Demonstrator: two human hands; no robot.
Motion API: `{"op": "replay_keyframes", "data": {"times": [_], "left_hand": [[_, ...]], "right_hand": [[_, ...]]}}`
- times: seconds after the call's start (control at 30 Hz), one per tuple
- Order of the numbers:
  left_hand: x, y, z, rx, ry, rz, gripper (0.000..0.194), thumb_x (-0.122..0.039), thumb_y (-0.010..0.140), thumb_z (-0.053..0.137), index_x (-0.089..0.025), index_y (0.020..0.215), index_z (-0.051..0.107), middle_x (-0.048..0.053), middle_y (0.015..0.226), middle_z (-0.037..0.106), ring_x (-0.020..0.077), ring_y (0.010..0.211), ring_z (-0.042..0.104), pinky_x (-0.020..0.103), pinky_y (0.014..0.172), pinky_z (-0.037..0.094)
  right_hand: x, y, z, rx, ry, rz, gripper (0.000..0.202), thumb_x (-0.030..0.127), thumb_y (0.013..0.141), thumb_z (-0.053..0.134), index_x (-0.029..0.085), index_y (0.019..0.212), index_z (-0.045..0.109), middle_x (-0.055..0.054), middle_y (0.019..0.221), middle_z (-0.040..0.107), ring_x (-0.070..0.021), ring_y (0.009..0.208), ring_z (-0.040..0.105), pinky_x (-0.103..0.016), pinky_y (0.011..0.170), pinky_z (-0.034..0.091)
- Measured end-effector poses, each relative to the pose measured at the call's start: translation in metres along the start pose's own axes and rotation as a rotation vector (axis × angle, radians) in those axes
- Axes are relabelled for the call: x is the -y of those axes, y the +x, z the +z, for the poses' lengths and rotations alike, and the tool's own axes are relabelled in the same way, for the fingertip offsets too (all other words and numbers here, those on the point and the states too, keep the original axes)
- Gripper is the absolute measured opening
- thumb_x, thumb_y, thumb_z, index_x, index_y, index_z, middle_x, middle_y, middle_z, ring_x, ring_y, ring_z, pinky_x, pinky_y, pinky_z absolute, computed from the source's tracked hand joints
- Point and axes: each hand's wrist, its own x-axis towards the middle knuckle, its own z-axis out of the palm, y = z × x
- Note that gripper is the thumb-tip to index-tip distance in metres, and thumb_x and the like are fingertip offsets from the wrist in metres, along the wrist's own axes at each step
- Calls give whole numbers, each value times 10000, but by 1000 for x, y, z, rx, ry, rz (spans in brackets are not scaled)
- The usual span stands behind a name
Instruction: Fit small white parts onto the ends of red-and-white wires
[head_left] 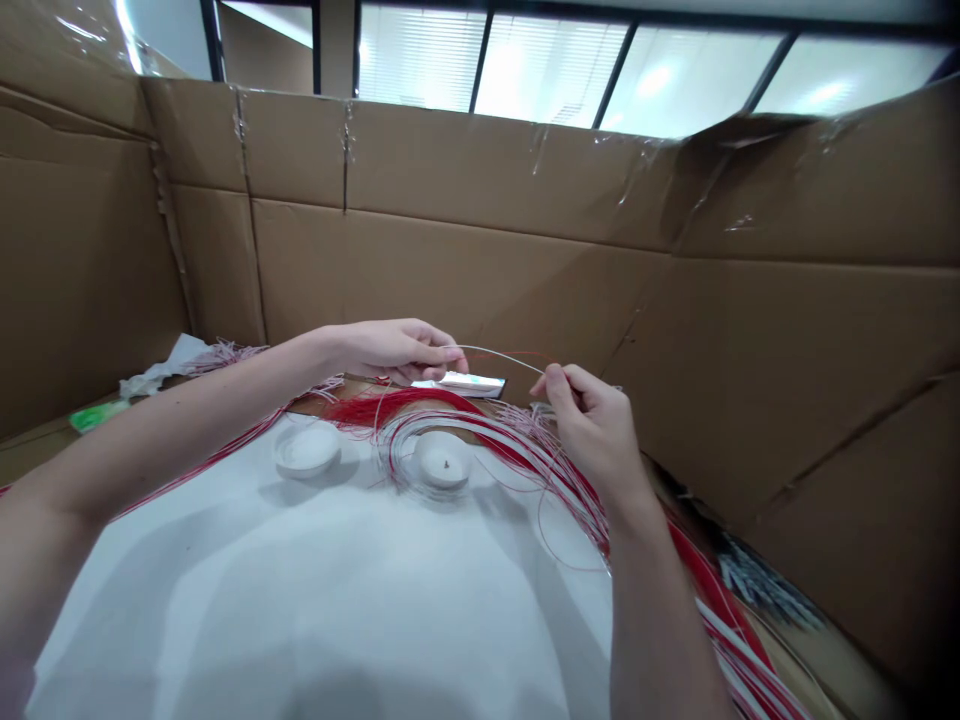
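A thin white wire (499, 353) arcs between my two hands, with a fine red wire close alongside it. My left hand (412, 350) pinches one end between thumb and fingers. On the other side, my right hand (583, 410) is closed on the wire, thumb against the bent forefinger. Below them a loose coil of white and red wires (390, 445) curves around a small round white dish (444, 462) with a tiny dark piece in it. A second white dish (306, 447) stands to the left. Behind the coil runs a thick bundle of red wires (367, 405).
A white board (337, 600) covers the near work surface. Cardboard walls (450, 220) enclose it at the back and sides. A flat bright-screened device (472, 384) lies behind the bundle. White tissue (169, 368) and a green packet (97, 415) are at left; more wires (750, 660) trail off right.
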Motion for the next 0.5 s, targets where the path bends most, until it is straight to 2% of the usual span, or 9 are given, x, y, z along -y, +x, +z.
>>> {"op": "replay_keyframes", "data": {"times": [0.2, 0.33, 0.5], "left_hand": [[2, -24, -1, -29, 44, -14, 303, -435, 925, 535, -158, 936, 657, -36, 599, 338, 77, 478, 207, 255, 442, 148], [-2, -41, 4, -63, 99, -36, 274, -410, 920, 550, -157, 937, 651, -39, 591, 358, 77, 486, 241, 238, 458, 196], [-5, -63, 12, -114, 165, -101, 297, -430, 916, 544, -153, 842, 619, -14, 664, 437, 70, 502, 285, 221, 452, 227]], "right_hand": [[-7, 4, -7, -25, -33, 6, 380, 479, 921, 523, 189, 685, 584, 56, 566, 307, -87, 515, 266, -258, 512, 236], [-12, 5, -10, -31, -43, 20, 375, 483, 912, 531, 192, 685, 594, 56, 567, 318, -91, 522, 280, -260, 522, 244], [-16, 5, -12, -48, -56, 25, 366, 483, 887, 557, 193, 668, 599, 58, 566, 297, -94, 531, 279, -259, 533, 256]]}}
